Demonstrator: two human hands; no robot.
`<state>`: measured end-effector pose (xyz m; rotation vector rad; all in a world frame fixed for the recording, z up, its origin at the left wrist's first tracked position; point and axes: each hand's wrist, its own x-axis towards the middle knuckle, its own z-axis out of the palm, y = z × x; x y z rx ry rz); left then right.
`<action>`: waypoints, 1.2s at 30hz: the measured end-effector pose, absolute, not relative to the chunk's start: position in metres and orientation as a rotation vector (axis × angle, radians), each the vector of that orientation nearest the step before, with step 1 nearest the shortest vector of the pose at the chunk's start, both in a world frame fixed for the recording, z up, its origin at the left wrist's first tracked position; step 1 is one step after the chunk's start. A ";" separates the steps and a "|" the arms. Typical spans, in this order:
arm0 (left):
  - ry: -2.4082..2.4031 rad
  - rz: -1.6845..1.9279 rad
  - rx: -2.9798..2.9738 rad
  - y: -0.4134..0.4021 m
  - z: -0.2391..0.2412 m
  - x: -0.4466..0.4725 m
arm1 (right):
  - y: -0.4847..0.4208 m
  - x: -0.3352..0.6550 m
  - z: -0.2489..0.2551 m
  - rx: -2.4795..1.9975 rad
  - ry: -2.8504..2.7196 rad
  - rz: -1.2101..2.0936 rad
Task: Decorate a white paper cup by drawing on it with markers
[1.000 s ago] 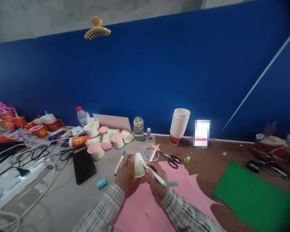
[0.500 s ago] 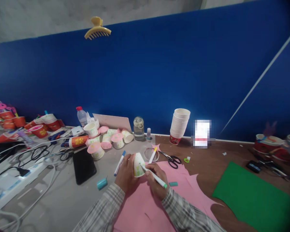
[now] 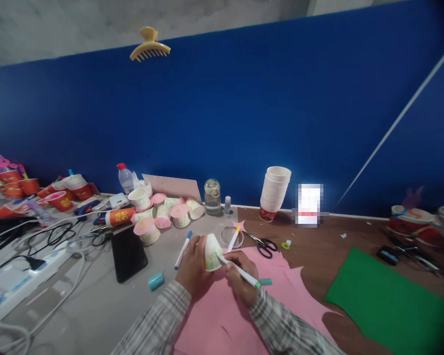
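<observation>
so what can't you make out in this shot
All in the head view:
- Drawing on the cup: too small, and partly behind the left hand.
- Whether the tip of the pen in the right hand touches the cup: too small.
- Card by the wall: pixelated.
- Pots at the right edge: blurred, some cut off.

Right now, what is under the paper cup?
A pink paper sheet lies below the paper cup in the left hand; the right hand holds a marker. Tabletop beneath is covered.
</observation>
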<state>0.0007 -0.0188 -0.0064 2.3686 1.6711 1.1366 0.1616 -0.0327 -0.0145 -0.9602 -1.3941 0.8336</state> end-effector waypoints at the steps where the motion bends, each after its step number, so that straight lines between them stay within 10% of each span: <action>1: 1.671 1.142 2.371 -0.019 -0.006 0.001 | -0.033 0.162 -0.014 -0.959 -1.395 0.831; 36: 1.695 1.152 2.354 -0.014 -0.010 -0.001 | -0.037 0.159 -0.004 -0.980 -1.494 0.773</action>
